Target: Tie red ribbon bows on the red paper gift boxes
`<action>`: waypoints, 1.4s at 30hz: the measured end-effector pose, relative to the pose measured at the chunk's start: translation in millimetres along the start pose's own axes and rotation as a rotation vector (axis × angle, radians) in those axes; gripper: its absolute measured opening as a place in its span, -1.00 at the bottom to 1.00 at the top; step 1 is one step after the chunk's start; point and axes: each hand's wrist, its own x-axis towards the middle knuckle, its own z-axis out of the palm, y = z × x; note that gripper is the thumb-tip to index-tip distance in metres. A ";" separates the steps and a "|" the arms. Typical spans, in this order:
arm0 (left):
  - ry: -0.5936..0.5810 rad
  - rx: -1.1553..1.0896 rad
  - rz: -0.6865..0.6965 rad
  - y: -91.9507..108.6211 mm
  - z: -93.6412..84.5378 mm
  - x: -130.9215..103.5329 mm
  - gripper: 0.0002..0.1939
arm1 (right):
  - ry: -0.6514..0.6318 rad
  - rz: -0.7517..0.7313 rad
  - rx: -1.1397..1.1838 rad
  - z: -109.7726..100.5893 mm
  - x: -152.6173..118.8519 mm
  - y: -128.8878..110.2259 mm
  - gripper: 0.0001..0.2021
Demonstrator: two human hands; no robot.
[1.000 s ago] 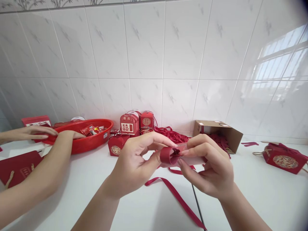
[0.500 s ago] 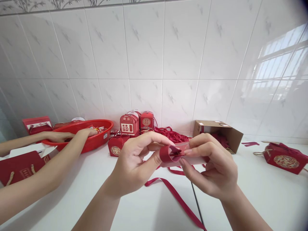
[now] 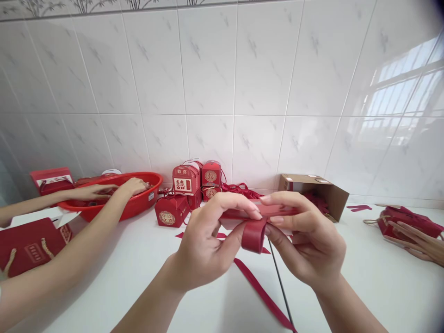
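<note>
Both my hands are raised over the white table at the centre. Fingertips of my left hand [image 3: 217, 240] pinch a dark red ribbon [image 3: 254, 237], which curls in a loop between the hands. My right hand [image 3: 307, 238] grips the same ribbon from the other side, thumb and fingers together. Behind the loop, a pinkish-red flat piece [image 3: 274, 210] spans between my fingers; its exact form is partly hidden. A long ribbon strip [image 3: 262, 293] lies on the table below.
Red gift boxes [image 3: 187, 180] stand behind on the left. Another person's hands reach into a red basin [image 3: 121, 213]. An open carton [image 3: 340, 196] sits at the back right. One more hand touches a red box [image 3: 386, 221] far right.
The ribbon loop has turned and moved slightly down and right between my fingers. A person's hand has appeared at the far right box. The hands in the basin have shifted.
</note>
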 end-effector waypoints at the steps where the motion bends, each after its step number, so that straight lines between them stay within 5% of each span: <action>1: 0.003 0.003 0.010 -0.4 0.7 -0.5 -0.56 | -0.005 0.006 0.022 0.0 0.1 -0.4 -0.68; 11: 0.001 0.004 -0.026 3.1 0.6 -2.5 -0.61 | 0.033 0.006 -0.020 2.2 -0.6 -2.1 -0.71; 17: -0.062 0.061 -0.168 11.1 -3.5 -1.4 -0.42 | 0.007 0.045 0.009 2.0 -1.1 -4.5 -0.70; 22: -0.039 0.026 -0.180 11.7 0.7 -2.5 -0.54 | 0.005 0.054 0.014 1.0 -2.1 -4.4 -0.70; 28: 0.059 -0.019 -0.173 5.2 8.9 -4.4 -0.57 | 0.074 0.188 0.068 6.5 -3.9 -3.2 -0.77; 33: 0.094 0.044 -0.306 1.2 3.1 1.2 -0.65 | 0.134 0.433 0.102 17.4 -7.3 0.8 -0.87; 37: 0.160 0.071 -0.449 1.2 -3.1 6.3 -0.67 | 0.008 0.676 0.098 16.3 -6.2 8.2 -0.84; 42: 0.248 0.142 -0.500 -4.1 -6.1 9.4 -0.64 | -0.380 0.883 0.123 -9.3 6.0 16.6 -0.77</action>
